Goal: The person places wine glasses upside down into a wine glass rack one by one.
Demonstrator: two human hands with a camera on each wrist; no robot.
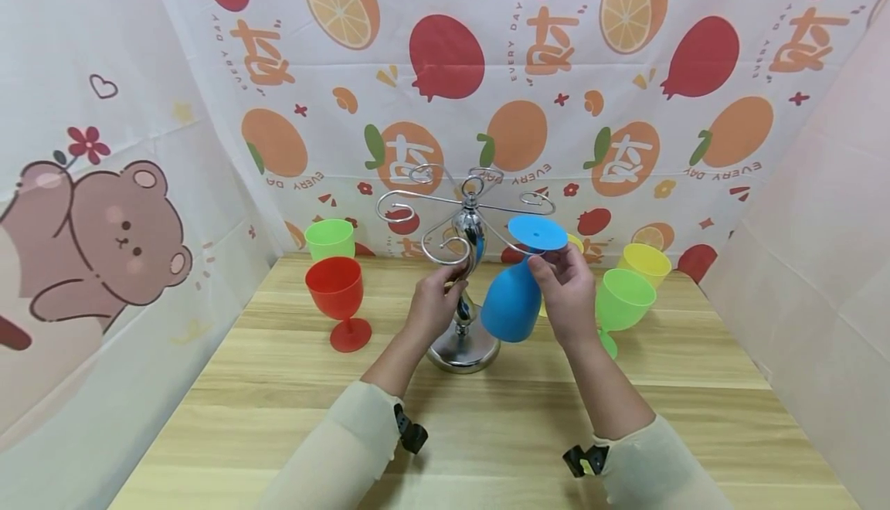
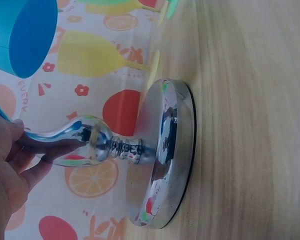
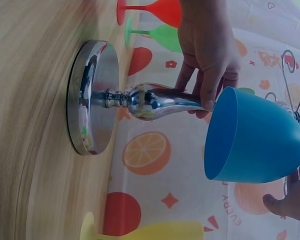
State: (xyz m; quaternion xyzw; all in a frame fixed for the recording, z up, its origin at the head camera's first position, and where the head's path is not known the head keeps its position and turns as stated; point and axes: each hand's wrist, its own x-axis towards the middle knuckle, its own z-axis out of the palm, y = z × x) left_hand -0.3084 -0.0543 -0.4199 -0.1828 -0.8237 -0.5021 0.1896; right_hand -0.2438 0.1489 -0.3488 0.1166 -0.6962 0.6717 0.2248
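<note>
A chrome goblet rack (image 1: 470, 236) with curled wire arms stands upright on its round base (image 1: 464, 349). My left hand (image 1: 436, 303) grips the rack's wavy stem, as the left wrist view also shows the hand (image 2: 7, 165) around the metal. My right hand (image 1: 566, 291) pinches a blue plastic goblet (image 1: 513, 301) near its stem. The goblet hangs upside down, its foot (image 1: 538, 232) uppermost and its bowl clear above the table. One wire arm of the rack reaches right to the goblet's stem, just under the foot. In the right wrist view the goblet's bowl (image 3: 260, 140) opens toward the rack's base.
Left of the rack stand a red goblet (image 1: 337, 288) and a light green one (image 1: 330, 239) behind it. To the right are a light green goblet (image 1: 624, 300) and a yellow one (image 1: 645, 263). Another yellow goblet (image 2: 90, 54) is partly hidden behind my right hand. Printed cloth (image 1: 445, 116) hangs behind the table.
</note>
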